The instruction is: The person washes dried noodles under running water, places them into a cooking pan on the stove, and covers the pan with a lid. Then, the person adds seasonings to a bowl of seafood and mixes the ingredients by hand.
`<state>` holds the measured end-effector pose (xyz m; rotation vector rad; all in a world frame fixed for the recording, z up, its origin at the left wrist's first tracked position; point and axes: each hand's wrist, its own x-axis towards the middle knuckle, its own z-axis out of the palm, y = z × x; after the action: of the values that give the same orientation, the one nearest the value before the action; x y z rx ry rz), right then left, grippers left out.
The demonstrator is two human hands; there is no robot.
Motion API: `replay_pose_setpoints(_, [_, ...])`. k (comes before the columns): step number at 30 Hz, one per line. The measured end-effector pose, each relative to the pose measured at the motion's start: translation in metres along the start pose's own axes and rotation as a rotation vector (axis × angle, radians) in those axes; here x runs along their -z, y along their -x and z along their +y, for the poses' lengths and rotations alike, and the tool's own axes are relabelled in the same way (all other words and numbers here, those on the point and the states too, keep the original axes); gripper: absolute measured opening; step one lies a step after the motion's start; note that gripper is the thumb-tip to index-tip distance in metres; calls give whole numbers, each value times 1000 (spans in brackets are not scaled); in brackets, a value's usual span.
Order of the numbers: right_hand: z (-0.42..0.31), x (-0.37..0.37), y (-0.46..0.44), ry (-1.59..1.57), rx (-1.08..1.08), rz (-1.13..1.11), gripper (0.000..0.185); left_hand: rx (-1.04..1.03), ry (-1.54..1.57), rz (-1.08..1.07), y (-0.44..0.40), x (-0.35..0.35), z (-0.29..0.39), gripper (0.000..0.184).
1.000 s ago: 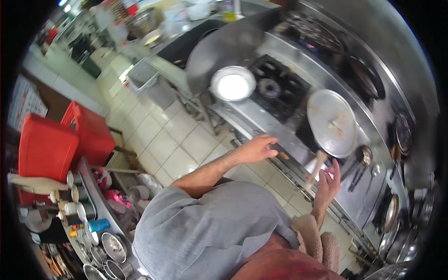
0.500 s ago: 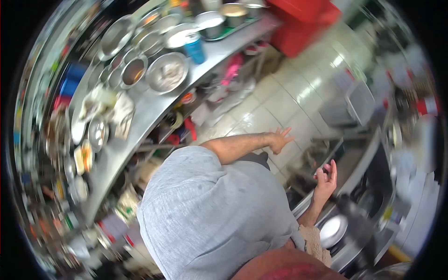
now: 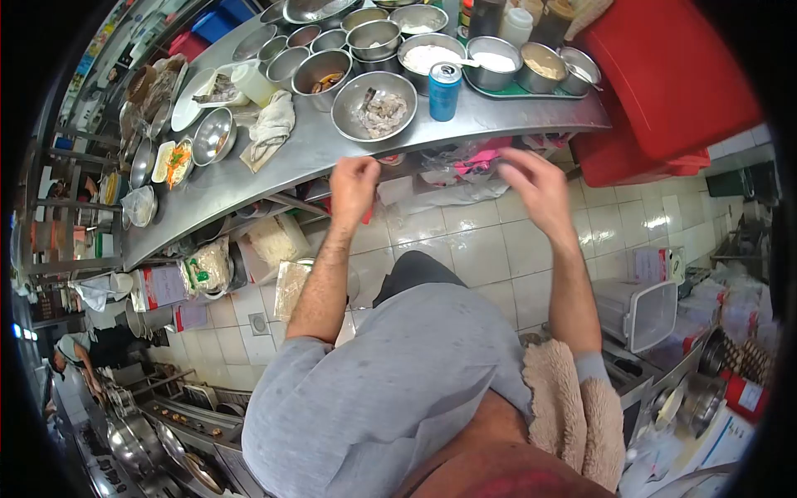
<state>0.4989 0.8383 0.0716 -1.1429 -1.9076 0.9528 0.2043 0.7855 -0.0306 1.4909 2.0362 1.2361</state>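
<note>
My left hand [image 3: 355, 189] is in front of the steel table's [image 3: 311, 153] near edge, below a metal bowl [image 3: 374, 106] of peeled shrimp. Its fingers are curled in, and nothing shows in them. Further right, my right hand [image 3: 541, 189] reaches toward the same edge with its fingers stretched out, slightly blurred, holding nothing. Between and beyond the hands, a blue can [image 3: 444, 91] stands upright beside the shrimp bowl. A crumpled cloth [image 3: 272, 124] lies to the left of that bowl.
Steel bowls crowd the table's back, with a green tray [image 3: 531, 93] holding several at right. A red bin [image 3: 664, 75] stands at the table's right end. A plastic container [image 3: 652, 317] sits lower right. Another person [image 3: 79, 353] is at far left.
The view has swung round so the table now lies in front of me. My left hand went from spread to curled; my right hand moved from the right-hand counter toward the table edge.
</note>
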Motion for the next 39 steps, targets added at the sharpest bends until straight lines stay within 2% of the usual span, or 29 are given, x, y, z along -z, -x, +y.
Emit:
replay_pose_setpoints(1, [-6, -19, -24, -22, 53, -63, 25, 65, -45, 79, -14, 7, -3, 16])
replay_pose_setpoints(5, [-19, -91, -105, 106, 160, -278, 21, 61, -202, 167, -61, 19, -17, 18])
replay_pose_setpoints(7, [-16, -119, -124, 105, 212, -268, 20, 67, -163, 173, -86, 15, -24, 29])
replay_pose_setpoints(8, [-14, -125, -133, 112, 273, -255, 19, -7, -271, 281, -95, 8, -32, 41])
replay_pose_setpoints(9, [-26, -119, -136, 104, 308, -237, 18, -27, -245, 252, -104, 2, -40, 41])
replay_pose_setpoints(11, [-24, -95, -151, 115, 269, 6, 18, 568, 393, -152, -118, -4, -52, 43])
replay_pose_setpoints(12, [-7, -76, -165, 38, 262, 181, 17, 585, 491, -160, -117, -7, -50, 39])
replay_pose_setpoints(13, [4, -45, -179, 178, 212, 283, 16, 605, 583, -164, -114, -7, -50, 36])
replay_pose_setpoints(14, [32, -16, -199, 244, 95, 391, 15, 575, 536, -149, -113, -6, -56, 34])
replay_pose_setpoints(15, [46, 19, -213, 357, 90, 379, 16, 544, 488, -129, -113, -3, -65, 33])
replay_pose_setpoints(16, [73, 47, -225, 527, -74, 350, 19, 525, 462, -150, -113, 7, -67, 32])
replay_pose_setpoints(17, [105, 69, -238, 644, -218, 280, 22, 510, 436, -166, -112, 18, -66, 30])
replay_pose_setpoints(19, [156, 83, -260, 715, -259, 226, 24, 520, 535, -164, -113, 43, -42, 30])
replay_pose_setpoints(21, [187, 82, -280, 868, -355, -5, 26, 499, 551, -166, -121, 61, -13, 30])
replay_pose_setpoints(22, [172, 74, -282, 904, -353, -112, 26, 468, 574, -150, -126, 64, -2, 30])
replay_pose_setpoints(23, [175, 70, -288, 895, -330, -133, 26, 480, 566, -121, -133, 64, 13, 30])
replay_pose_setpoints(25, [187, 59, -305, 1000, -372, -242, 27, 346, 506, -95, -146, 59, 47, 31])
replay_pose_setpoints(26, [199, 59, -313, 998, -349, -355, 28, 337, 489, -71, -152, 55, 60, 31])
replay_pose_setpoints(27, [207, 58, -318, 989, -309, -372, 28, 319, 474, -48, -159, 47, 72, 32])
replay_pose_setpoints(31, [228, 73, -318, 967, -294, -389, 25, 254, 491, -3, -183, 11, 106, 33])
replay_pose_setpoints(32, [233, 78, -317, 953, -186, -384, 24, 259, 492, -33, -187, 1, 115, 32])
replay_pose_setpoints(33, [212, 79, -313, 1003, -186, -456, 24, 263, 494, -66, -191, -9, 124, 32])
replay_pose_setpoints(36, [222, 75, -309, 1113, -37, -438, 21, 253, 441, -99, -198, -34, 143, 32])
replay_pose_setpoints(37, [216, 81, -309, 1046, -25, -405, 18, 250, 426, -123, -199, -41, 149, 33])
replay_pose_setpoints(39, [199, 95, -313, 910, -137, -281, 16, 225, 451, -129, -197, -52, 159, 34])
